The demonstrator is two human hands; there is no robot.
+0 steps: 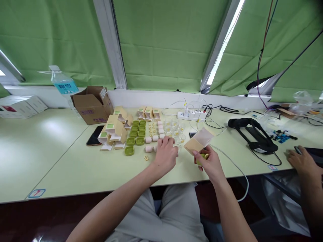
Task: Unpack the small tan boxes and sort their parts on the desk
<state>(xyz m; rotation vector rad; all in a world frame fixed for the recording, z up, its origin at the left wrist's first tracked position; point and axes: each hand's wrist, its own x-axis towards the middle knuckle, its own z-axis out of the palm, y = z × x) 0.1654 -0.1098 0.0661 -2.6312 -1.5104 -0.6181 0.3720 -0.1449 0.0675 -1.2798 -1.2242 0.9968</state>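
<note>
My right hand [210, 163] holds a small open cream paper box [195, 144], flaps up. Beneath it, the same fingers grip a small green piece [200, 159] with a yellow bit. My left hand [166, 153] is curled palm-down at the near end of the rows, fingertips pinched; what is in them is hidden. Beside it lie pale pink rollers [148, 149] and clear plastic cups [174, 126] with yellow centres. Further left stand rows of green square trays [129, 151]. Small yellow clips [146, 158] lie between and in front of the rows.
Folded cream boxes [111, 129] are heaped at left, by a black phone [94, 136] and a brown carton [92, 106]. A power strip [191, 116] with cables stands at the back. To the right are a black headset [252, 134] and another person's hand [302, 159].
</note>
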